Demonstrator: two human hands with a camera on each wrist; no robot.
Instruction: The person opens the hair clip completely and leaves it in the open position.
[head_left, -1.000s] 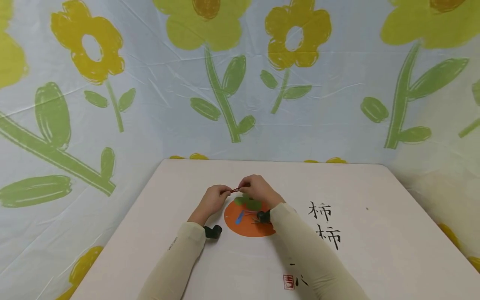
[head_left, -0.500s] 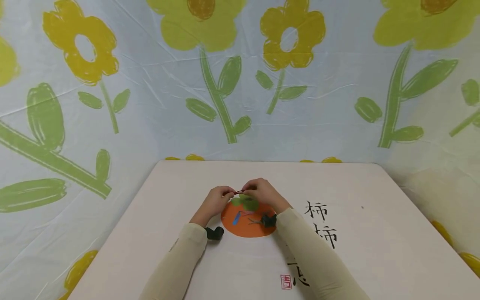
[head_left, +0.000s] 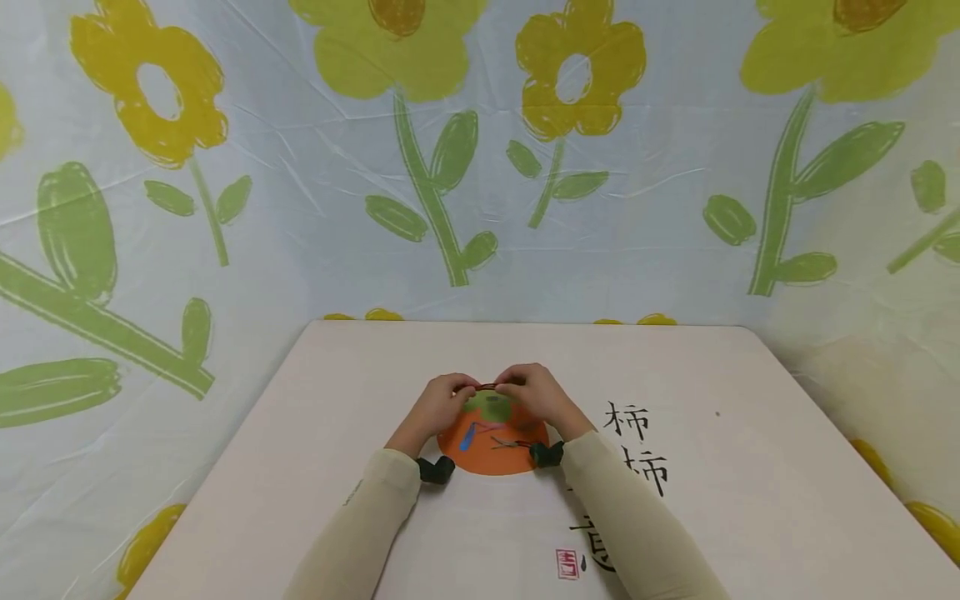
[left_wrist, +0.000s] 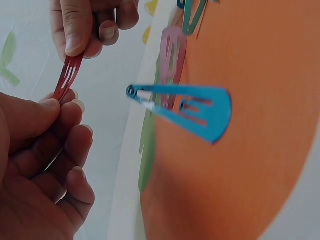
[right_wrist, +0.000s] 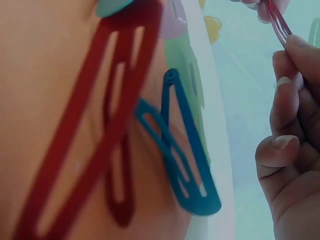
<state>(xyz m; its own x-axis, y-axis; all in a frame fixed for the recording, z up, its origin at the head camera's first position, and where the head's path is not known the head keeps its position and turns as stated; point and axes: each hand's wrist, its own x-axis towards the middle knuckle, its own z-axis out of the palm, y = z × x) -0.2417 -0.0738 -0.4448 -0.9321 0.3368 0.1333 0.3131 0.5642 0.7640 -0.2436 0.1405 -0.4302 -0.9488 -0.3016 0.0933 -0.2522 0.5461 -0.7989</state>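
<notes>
A small red snap hair clip [left_wrist: 68, 75] spans the space between both hands above the far side of the orange persimmon print. My left hand [head_left: 438, 408] pinches its one end between thumb and forefinger. At the clip's other end, my right hand [head_left: 542, 400] pinches with thumb and fingers. Whether this clip is snapped flat or bent back I cannot tell. Below lie a blue clip [left_wrist: 215, 112], a pink clip [left_wrist: 172, 50] and a teal clip [left_wrist: 192, 15]. In the right wrist view, a larger-looking red clip [right_wrist: 115, 50] lies close to the camera, its inner tongue sprung apart.
The pale tabletop [head_left: 352, 358] carries the printed orange persimmon [head_left: 498, 458], black characters [head_left: 637, 421] and a red seal [head_left: 567, 564]. Dark wrist camera mounts [head_left: 437, 470] sit under both wrists. A flowered cloth [head_left: 637, 225] hangs behind and beside the table.
The head view has shifted a little rightward. Both hands have moved slightly right over the print and come down a little, and the held red clip has turned from slanting to nearly level.
</notes>
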